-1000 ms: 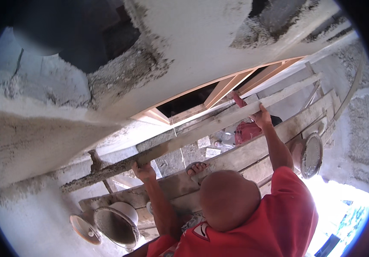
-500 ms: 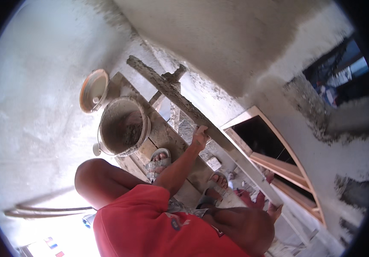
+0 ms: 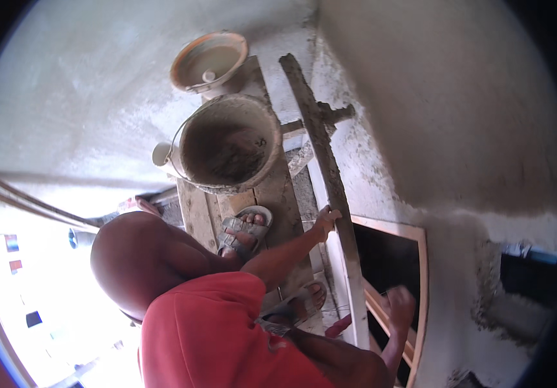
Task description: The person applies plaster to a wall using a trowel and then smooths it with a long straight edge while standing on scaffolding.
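My left hand (image 3: 323,222) is closed on a long, mortar-crusted wooden board (image 3: 319,141) running beside the plank platform (image 3: 270,204). My right hand (image 3: 398,304) is curled just right of that board, apart from it; its contents cannot be made out. My red-shirted body and bent knees fill the lower view, with sandalled feet (image 3: 243,230) on the planks. A large bucket (image 3: 226,149) with mortar inside stands on the platform, a small white container (image 3: 162,154) against its handle side. Behind it is an orange-rimmed basin (image 3: 208,59).
Plastered walls (image 3: 459,110) meet behind the platform. To the right are a wooden-framed opening (image 3: 420,271) and a rough-edged dark hole (image 3: 524,278). Curved poles (image 3: 32,200) lie at left, above a bright opening (image 3: 45,304).
The view has swung round toward the bucket end of the platform. My left hand keeps gripping the board; my right hand has come off it and curled up to its right.
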Action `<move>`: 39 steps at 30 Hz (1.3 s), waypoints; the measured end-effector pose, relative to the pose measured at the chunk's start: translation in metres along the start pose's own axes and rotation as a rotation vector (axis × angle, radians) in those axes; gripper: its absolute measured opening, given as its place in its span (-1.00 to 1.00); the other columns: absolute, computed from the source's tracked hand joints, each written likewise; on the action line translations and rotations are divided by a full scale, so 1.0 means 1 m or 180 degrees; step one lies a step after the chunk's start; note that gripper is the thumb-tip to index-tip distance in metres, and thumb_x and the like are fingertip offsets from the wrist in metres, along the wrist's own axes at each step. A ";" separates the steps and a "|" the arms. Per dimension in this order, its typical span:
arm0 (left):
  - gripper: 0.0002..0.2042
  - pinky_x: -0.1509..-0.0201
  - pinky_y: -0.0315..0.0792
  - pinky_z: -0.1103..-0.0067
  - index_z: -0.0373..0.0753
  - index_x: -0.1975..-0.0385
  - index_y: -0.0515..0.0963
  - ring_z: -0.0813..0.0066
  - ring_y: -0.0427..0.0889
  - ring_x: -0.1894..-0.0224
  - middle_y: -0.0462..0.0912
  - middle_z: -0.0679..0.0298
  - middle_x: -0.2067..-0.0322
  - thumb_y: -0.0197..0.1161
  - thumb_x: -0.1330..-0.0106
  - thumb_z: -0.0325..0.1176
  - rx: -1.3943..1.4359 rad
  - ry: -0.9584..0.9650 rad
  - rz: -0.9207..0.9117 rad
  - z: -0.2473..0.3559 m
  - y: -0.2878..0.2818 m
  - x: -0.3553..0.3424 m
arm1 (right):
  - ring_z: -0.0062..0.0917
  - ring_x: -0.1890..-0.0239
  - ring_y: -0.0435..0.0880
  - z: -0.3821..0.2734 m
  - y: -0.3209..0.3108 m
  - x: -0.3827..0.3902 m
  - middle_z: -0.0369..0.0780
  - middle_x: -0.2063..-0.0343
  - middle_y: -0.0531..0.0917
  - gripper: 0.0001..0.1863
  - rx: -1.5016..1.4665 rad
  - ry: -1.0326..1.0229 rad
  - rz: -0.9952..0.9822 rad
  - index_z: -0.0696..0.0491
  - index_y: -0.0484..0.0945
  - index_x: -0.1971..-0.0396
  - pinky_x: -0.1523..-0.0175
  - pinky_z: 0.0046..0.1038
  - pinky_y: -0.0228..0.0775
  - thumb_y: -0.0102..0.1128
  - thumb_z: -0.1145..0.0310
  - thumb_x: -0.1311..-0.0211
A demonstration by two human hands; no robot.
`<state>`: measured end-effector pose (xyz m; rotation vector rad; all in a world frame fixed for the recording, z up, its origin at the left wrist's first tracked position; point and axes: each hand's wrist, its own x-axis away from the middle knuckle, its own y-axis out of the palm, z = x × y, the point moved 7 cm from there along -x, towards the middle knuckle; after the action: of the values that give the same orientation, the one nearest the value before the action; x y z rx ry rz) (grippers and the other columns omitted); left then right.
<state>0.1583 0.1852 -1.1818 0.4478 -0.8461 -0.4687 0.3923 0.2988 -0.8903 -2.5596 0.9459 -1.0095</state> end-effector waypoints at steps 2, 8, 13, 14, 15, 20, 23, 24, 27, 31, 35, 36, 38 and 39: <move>-0.69 0.35 0.38 0.51 -0.25 0.26 0.39 0.51 0.44 0.40 0.45 0.30 0.44 0.20 0.00 -0.31 0.0007 0.0044 0.0114 -0.003 0.017 0.006 | -0.66 0.57 0.50 -0.110 0.058 -0.034 -0.24 0.65 0.52 -0.74 0.0851 -0.1377 -0.0607 0.21 0.54 0.26 0.43 -0.61 0.37 0.02 0.37 -0.14; -0.56 0.08 0.39 0.53 -0.31 0.06 0.37 0.46 0.49 0.24 0.49 0.29 0.29 0.21 -0.01 -0.37 0.0803 0.0296 -0.0475 0.007 0.033 0.009 | -0.48 0.43 0.59 -0.324 0.247 -0.055 -0.10 0.47 0.57 -0.77 0.1041 -0.3946 -0.1716 0.21 0.50 0.25 0.25 -0.45 0.45 0.06 0.54 -0.04; -0.59 0.24 0.36 0.54 -0.30 0.15 0.35 0.49 0.43 0.28 0.45 0.25 0.33 0.23 0.02 -0.32 -0.0211 -0.0099 -0.0100 -0.004 0.033 0.003 | -0.16 0.14 0.51 -0.413 0.374 -0.121 -0.01 0.23 0.53 -0.62 0.1504 -0.4626 -0.1081 0.13 0.37 0.01 0.06 -0.29 0.37 0.01 0.50 -0.11; -0.61 0.24 0.36 0.54 -0.29 0.15 0.35 0.49 0.44 0.27 0.46 0.24 0.33 0.21 0.00 -0.33 0.0012 -0.0077 -0.0175 -0.007 0.031 0.003 | -0.25 0.08 0.53 -0.426 0.391 -0.111 -0.06 0.22 0.57 -0.65 0.1558 -0.5412 -0.0346 0.11 0.37 -0.01 0.04 -0.32 0.37 -0.03 0.40 -0.20; -0.62 0.23 0.36 0.55 -0.29 0.15 0.34 0.49 0.44 0.26 0.46 0.24 0.32 0.20 -0.03 -0.34 0.0239 -0.0064 -0.0279 -0.012 0.035 0.001 | -0.26 0.06 0.51 -0.429 0.415 -0.118 -0.03 0.21 0.55 -0.64 0.1860 -0.5231 0.0248 0.11 0.39 0.00 0.02 -0.29 0.36 -0.03 0.36 -0.20; -0.64 0.14 0.39 0.52 -0.27 0.09 0.29 0.48 0.48 0.18 0.47 0.25 0.24 0.13 -0.09 -0.43 0.1230 0.0339 -0.0502 -0.031 -0.019 -0.023 | -0.18 0.19 0.55 -0.466 0.515 -0.109 -0.07 0.34 0.58 -0.66 0.3392 -0.4299 -0.0987 0.14 0.49 0.18 0.21 -0.27 0.41 0.06 0.27 -0.06; -0.64 0.18 0.40 0.55 -0.26 0.13 0.32 0.48 0.50 0.23 0.48 0.25 0.29 0.16 -0.03 -0.47 0.0484 0.0252 -0.0322 -0.025 0.015 -0.015 | -0.24 0.24 0.59 -0.449 0.497 -0.153 -0.12 0.40 0.62 -0.71 0.2847 -0.4861 -0.0077 0.13 0.57 0.30 0.30 -0.28 0.43 0.08 0.27 -0.03; -0.64 0.18 0.40 0.55 -0.26 0.13 0.32 0.48 0.50 0.23 0.48 0.25 0.29 0.16 -0.03 -0.47 0.0506 0.0171 -0.0405 -0.015 0.030 -0.006 | -0.26 0.26 0.61 -0.444 0.485 -0.171 -0.14 0.42 0.63 -0.72 0.2623 -0.5015 0.0165 0.13 0.60 0.34 0.34 -0.29 0.44 0.09 0.27 -0.02; -0.72 0.21 0.40 0.55 -0.25 0.25 0.38 0.48 0.50 0.27 0.50 0.27 0.37 0.19 0.00 -0.42 0.0185 -0.0320 -0.0430 0.005 0.047 0.017 | -0.32 0.34 0.63 -0.473 0.444 -0.176 -0.15 0.48 0.64 -0.73 0.2938 -0.4611 -0.0088 0.13 0.63 0.40 0.37 -0.27 0.44 0.10 0.26 0.00; -0.67 0.12 0.42 0.51 -0.18 0.10 0.34 0.43 0.55 0.21 0.55 0.25 0.30 0.20 -0.14 -0.32 0.0871 0.0039 -0.0633 -0.012 0.013 0.006 | -0.40 0.47 0.64 -0.510 0.372 -0.165 -0.08 0.58 0.61 -0.72 0.1262 -0.3695 -0.1198 0.16 0.63 0.42 0.40 -0.31 0.45 0.06 0.26 -0.07; -0.68 0.20 0.42 0.52 -0.16 0.11 0.34 0.46 0.57 0.25 0.58 0.28 0.31 0.20 -0.15 -0.34 0.0934 0.0003 -0.0207 -0.036 -0.019 -0.009 | -0.54 0.47 0.62 -0.471 0.282 -0.149 -0.19 0.58 0.56 -0.67 -0.0485 -0.2411 -0.2156 0.24 0.51 0.21 0.42 -0.48 0.46 0.00 0.31 -0.12; -0.78 0.34 0.36 0.58 -0.14 0.29 0.39 0.52 0.55 0.31 0.57 0.33 0.37 0.24 -0.09 -0.35 0.0975 -0.0132 -0.0437 -0.037 0.005 -0.008 | -0.54 0.47 0.61 -0.447 0.249 -0.155 -0.20 0.55 0.54 -0.61 -0.0663 -0.2195 -0.2253 0.27 0.44 0.13 0.42 -0.49 0.46 0.00 0.31 -0.12; -0.86 0.38 0.37 0.57 -0.13 0.40 0.41 0.51 0.54 0.37 0.53 0.36 0.45 0.20 -0.06 -0.40 0.1042 -0.0483 -0.0263 -0.039 0.024 0.002 | -0.53 0.48 0.60 -0.389 0.204 -0.151 -0.18 0.51 0.54 -0.56 -0.0816 -0.1865 -0.2368 0.30 0.38 0.09 0.44 -0.49 0.46 0.04 0.30 -0.07; -0.85 0.32 0.40 0.51 -0.15 0.36 0.42 0.46 0.55 0.35 0.54 0.33 0.42 0.19 -0.06 -0.40 0.1270 -0.0360 -0.0273 -0.034 0.020 0.000 | -0.51 0.49 0.60 -0.368 0.196 -0.139 -0.16 0.47 0.53 -0.49 -0.0989 -0.1685 -0.2688 0.32 0.31 0.06 0.45 -0.49 0.46 0.09 0.29 -0.03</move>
<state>0.1895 0.2077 -1.1913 0.8333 -1.0373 -0.4063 -0.0282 0.2460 -0.7762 -3.3011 -0.1686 -0.2547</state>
